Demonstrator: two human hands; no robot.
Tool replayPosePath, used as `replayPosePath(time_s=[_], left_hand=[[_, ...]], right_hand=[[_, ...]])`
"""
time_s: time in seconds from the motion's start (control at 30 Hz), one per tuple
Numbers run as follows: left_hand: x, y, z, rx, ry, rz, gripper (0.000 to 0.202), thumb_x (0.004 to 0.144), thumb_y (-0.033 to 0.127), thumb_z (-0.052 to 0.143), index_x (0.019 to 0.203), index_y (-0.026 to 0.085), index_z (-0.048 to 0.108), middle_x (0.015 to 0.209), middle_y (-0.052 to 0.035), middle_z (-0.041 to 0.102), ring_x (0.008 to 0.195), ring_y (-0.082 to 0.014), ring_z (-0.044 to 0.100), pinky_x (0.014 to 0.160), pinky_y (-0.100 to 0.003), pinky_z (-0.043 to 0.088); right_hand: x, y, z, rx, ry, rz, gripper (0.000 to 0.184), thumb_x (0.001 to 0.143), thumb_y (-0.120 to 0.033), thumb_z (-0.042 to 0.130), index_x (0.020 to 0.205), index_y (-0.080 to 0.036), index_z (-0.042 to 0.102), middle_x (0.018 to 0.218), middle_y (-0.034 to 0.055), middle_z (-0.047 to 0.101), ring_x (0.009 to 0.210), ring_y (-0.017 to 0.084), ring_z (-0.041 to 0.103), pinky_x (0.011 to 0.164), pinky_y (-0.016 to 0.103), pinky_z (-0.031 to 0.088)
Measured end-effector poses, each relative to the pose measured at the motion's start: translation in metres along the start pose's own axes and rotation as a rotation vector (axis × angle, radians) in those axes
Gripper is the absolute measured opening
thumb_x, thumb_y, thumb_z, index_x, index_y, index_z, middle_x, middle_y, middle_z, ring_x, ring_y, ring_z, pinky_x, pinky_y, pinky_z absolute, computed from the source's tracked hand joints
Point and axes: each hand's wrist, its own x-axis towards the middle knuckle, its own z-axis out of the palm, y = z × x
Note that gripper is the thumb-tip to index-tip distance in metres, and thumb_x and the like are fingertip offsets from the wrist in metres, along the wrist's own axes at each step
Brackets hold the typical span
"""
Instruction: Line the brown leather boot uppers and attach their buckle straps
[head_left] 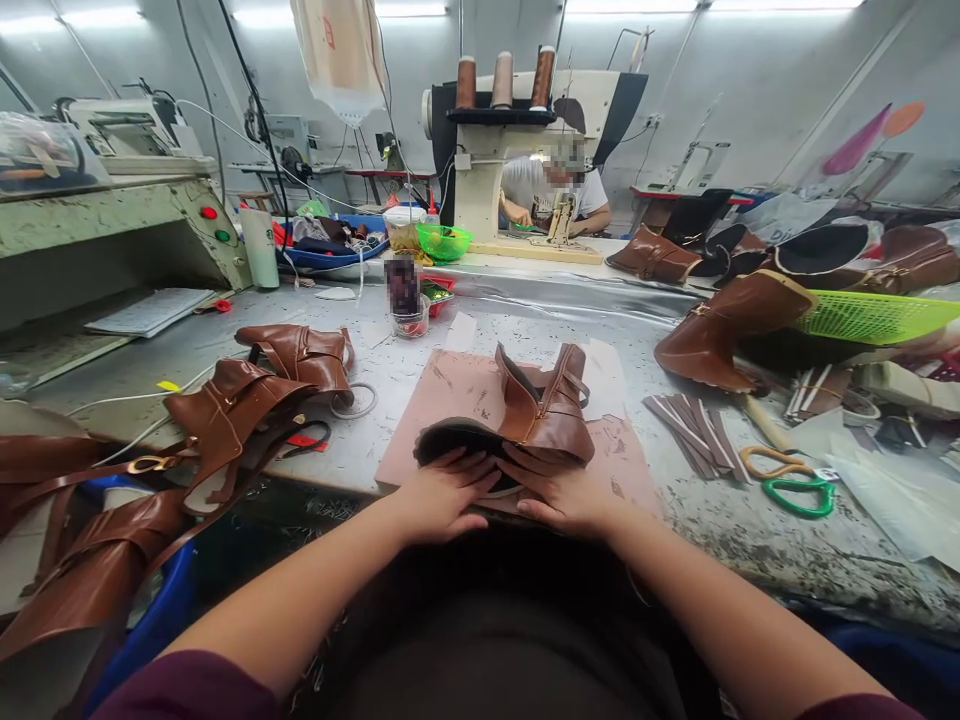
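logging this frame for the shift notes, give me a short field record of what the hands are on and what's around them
left hand: left hand flat on the open dark edge of the brown leather boot upper
right hand: right hand pressing the same edge, beside the left
grip: both palms down, fingers spread, nothing clenched
support: pink work mat on the grey bench
left of mat: pile of brown leather uppers
right of mat: leather strips, green-handled scissors
background: a person seated at a sewing machine
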Motion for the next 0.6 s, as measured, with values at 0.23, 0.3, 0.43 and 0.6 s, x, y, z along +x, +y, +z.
replayPosePath(time_s=[0.23,0.3,0.43,0.6], left_hand=[[-0.037,0.005,-0.018,-0.044,-0.119,0.018,0.066,0.079,0.042,0.053,0.134,0.012,0.034,0.140,-0.0141,0.035,0.130,-0.0286,0.029,0.107,-0.046,0.023],[-0.048,0.007,-0.025,-0.077,-0.069,0.003,0.055,0.077,0.038,0.056,0.125,0.014,0.046,0.130,-0.0132,0.049,0.121,-0.0279,0.043,0.101,-0.042,0.033],[-0.053,-0.002,-0.046,-0.113,0.319,-0.195,0.022,0.082,0.032,0.052,0.098,0.018,0.059,0.092,-0.0073,0.065,0.087,-0.0201,0.060,0.080,-0.033,0.047],[-0.009,-0.036,-0.061,-0.528,0.615,-0.610,0.070,0.055,0.036,0.075,0.118,0.016,0.049,0.121,-0.0116,0.054,0.112,-0.0294,0.048,0.098,-0.046,0.035]], right_hand=[[-0.027,0.006,0.003,0.088,0.042,-0.091,0.049,0.085,-0.035,0.046,0.127,-0.010,0.048,0.134,0.0151,0.045,0.128,0.031,0.034,0.105,0.051,0.027],[-0.042,0.006,0.001,0.174,0.192,-0.057,0.039,0.083,-0.030,0.048,0.116,-0.014,0.058,0.121,0.0142,0.058,0.117,0.030,0.048,0.097,0.049,0.039],[-0.060,-0.007,-0.001,0.291,0.513,0.081,0.028,0.087,-0.025,0.037,0.093,-0.017,0.064,0.075,0.0083,0.067,0.072,0.020,0.064,0.068,0.037,0.053],[-0.015,-0.038,0.015,0.606,0.666,0.264,0.040,0.087,-0.034,0.041,0.123,-0.018,0.046,0.119,0.0115,0.059,0.110,0.021,0.055,0.088,0.036,0.048]])
